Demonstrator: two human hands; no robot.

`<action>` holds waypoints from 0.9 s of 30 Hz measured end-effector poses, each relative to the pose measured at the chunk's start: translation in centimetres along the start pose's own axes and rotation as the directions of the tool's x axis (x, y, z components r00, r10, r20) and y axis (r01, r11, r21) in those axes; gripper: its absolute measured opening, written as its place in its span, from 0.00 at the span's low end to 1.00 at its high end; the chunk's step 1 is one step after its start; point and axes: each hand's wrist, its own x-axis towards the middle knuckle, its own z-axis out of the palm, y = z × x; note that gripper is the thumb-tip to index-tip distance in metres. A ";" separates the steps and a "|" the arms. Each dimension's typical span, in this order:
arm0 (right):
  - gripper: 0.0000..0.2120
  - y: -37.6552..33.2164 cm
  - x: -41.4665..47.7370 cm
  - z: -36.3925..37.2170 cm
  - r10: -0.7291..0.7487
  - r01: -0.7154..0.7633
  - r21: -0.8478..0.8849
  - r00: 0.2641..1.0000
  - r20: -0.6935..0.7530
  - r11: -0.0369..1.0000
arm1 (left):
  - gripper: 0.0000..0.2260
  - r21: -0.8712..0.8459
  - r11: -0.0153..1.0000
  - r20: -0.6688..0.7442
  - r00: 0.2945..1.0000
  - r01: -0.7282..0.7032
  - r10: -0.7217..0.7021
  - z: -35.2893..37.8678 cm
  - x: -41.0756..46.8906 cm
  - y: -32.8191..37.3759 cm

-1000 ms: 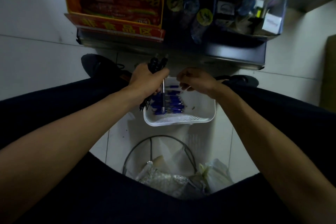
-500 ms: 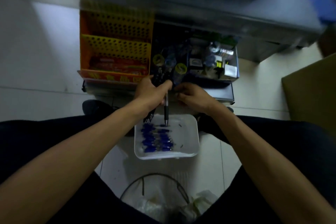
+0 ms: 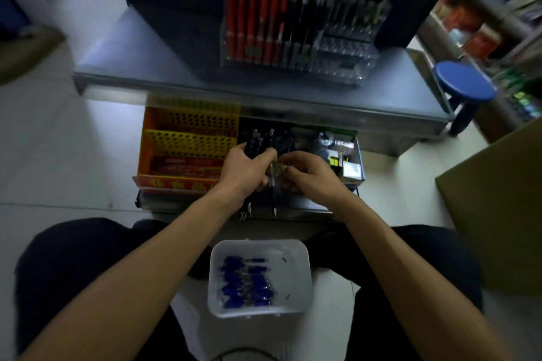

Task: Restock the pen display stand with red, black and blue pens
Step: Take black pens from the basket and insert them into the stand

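Open air lay above the white basket [image 3: 293, 278] between the knees. The grey counter [image 3: 132, 61] edge overhung the orange rack [image 3: 187, 138], and the pen display stand [image 3: 296, 38], blurred, seemed mostly filled.

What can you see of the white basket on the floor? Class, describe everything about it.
The white basket looks like plastic: a shallow rounded rectangle with a raised rim and a few small slots in its bottom. It sits upright on the pale floor between the person's dark trouser legs. Blue pens lie heaped in its left half, while the right half is bare. Only the floor and the pens touch it.
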 end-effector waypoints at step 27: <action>0.15 -10.0 2.9 -6.2 -0.258 0.264 0.116 0.964 -0.059 0.958 | 0.08 -0.189 0.959 -0.089 0.976 -0.212 0.198 1.5 1.3 8.5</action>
